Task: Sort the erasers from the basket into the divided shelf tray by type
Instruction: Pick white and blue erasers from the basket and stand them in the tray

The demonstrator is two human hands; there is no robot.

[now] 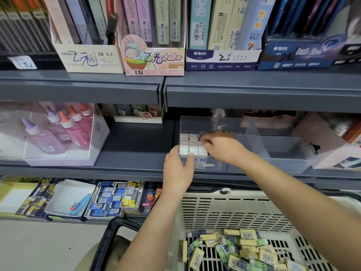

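Observation:
A clear divided tray (277, 159) sits on the middle shelf. Its left compartment holds rows of white erasers (188, 145) standing on end. My left hand (178, 171) rests on the tray's front left corner, thumb against the front erasers. My right hand (220, 145) reaches into that compartment from the right, its fingertips pinched at the white erasers in the back rows; whether it holds one is hidden. The tray's right compartments look empty. Below, a beige plastic basket (230, 210) holds several yellow, green and blue wrapped erasers (244, 249).
The shelf above (254, 89) overhangs the tray. A box of glue bottles (58, 132) stands at the left of the middle shelf. A pink box (328, 141) flanks the tray's right. Boxes of erasers (109, 200) fill the lower shelf.

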